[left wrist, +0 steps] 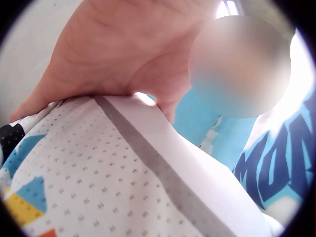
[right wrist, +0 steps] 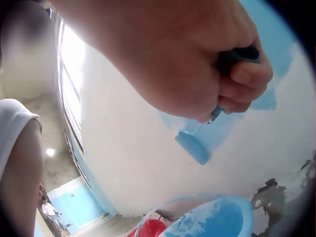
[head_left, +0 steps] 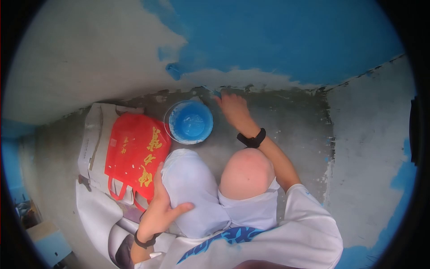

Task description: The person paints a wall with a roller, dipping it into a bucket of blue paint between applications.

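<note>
My right hand [head_left: 234, 110] grips the dark handle of a small paint roller [right wrist: 193, 147]. In the right wrist view, fingers curl round that handle, and the blue roller head lies at the wall [right wrist: 133, 148] along the edge of the blue paint. Below the hand in that view is a paint bucket [head_left: 191, 122] with blue paint inside and a wire handle; in the head view it stands on the floor left of the hand. My left hand [head_left: 162, 210] rests on the white-clothed left thigh [head_left: 190, 193], thumb spread over it and fingers along its outer side.
Left of the bucket, a red bag [head_left: 134, 150] with yellow lettering lies over a pale, flattened sheet [head_left: 92, 134]. Another wall [head_left: 371, 134], partly blue, meets the painted one at the right corner. A person [right wrist: 50, 212] shows far off in the right wrist view.
</note>
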Available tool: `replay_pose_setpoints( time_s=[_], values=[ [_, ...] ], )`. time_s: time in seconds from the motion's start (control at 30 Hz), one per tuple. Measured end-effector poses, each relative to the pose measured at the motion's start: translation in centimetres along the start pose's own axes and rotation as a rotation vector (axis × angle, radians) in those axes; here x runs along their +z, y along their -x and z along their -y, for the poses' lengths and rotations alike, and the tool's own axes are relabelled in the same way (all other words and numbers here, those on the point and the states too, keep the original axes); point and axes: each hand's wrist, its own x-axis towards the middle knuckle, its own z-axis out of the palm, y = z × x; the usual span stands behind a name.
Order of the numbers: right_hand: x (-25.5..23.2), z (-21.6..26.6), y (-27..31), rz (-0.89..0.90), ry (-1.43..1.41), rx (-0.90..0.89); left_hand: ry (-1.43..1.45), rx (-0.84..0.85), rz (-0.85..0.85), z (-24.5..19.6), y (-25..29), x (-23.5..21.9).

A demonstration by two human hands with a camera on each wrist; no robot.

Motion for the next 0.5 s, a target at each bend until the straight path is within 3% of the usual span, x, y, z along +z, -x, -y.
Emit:
replay_pose_setpoints(
  time_s=[0.03, 0.17, 0.5],
  values=[
    [-0.3, 0.8, -0.3, 0.076, -0.053, 0.017, 0.002, 0.006, 0.000, 0.1, 0.0, 0.0],
    [0.8, -0.1, 0.2, 0.012, -0.069, -0.013, 0.031, 0.024, -0.015, 0.1, 0.2, 0.2],
    [-3.3, -10.2, 8.4, -0.101, 0.010, 0.356, -0.073, 0.026, 0.026, 0.5, -0.7, -0.4]
  ],
)
